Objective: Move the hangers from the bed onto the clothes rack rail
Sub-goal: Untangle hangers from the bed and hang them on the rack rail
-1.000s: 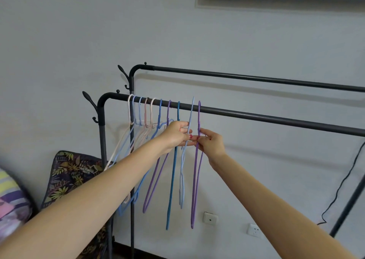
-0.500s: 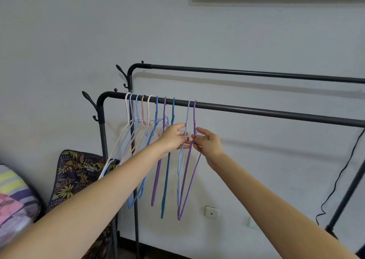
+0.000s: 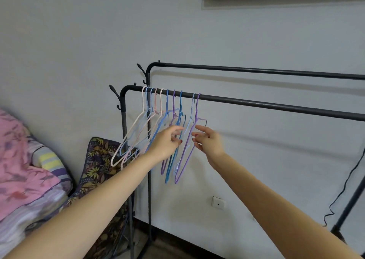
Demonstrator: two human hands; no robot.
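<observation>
1. Where both hands pinched the purple hanger (image 3: 194, 132) a moment ago, they have now let go: the left hand (image 3: 167, 143) and right hand (image 3: 209, 143), mid-frame, hang just beside it with fingers loosely spread, holding nothing.
2. That hanger now hangs by its own hook on the front rail (image 3: 266, 105), rightmost in the row of hangers (image 3: 158, 120) left of centre.
3. Motion blur makes it hard to say whether a fingertip still brushes the wire.
4. With this one placed, I'd guess the bed (image 3: 23, 175), at lower left, is the next stop.
</observation>
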